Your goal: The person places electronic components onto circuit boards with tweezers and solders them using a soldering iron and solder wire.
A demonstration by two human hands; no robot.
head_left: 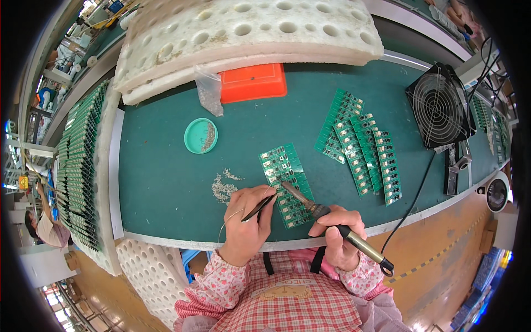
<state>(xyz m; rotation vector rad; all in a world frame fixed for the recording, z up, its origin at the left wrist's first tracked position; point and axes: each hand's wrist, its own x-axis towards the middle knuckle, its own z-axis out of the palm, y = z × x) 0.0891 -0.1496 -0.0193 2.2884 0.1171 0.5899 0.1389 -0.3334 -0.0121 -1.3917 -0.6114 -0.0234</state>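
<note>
A green circuit board panel (pixel 293 166) with rows of small white and dark parts lies on the table in front of me. My right hand (pixel 340 235) grips a soldering iron (pixel 357 241) like a pen, its tip at the middle of the panel. In my left hand (pixel 246 227) is a pair of black tweezers (pixel 258 208), their points near the iron's tip. A thin wire (pixel 224 224), which looks like solder, curves along the same hand. Left of the panel is a loose heap of tiny parts (pixel 223 191). More of them lie in a round green lid (pixel 188 136).
Several populated boards (pixel 359 149) lie overlapping to the right. A black fan (pixel 440 108) with a cable stands beyond them. At the back are an orange-red tray (pixel 254 83), a clear bag (pixel 209 94) and white perforated foam (pixel 249 44). Boards fill a rack (pixel 80 166) at left.
</note>
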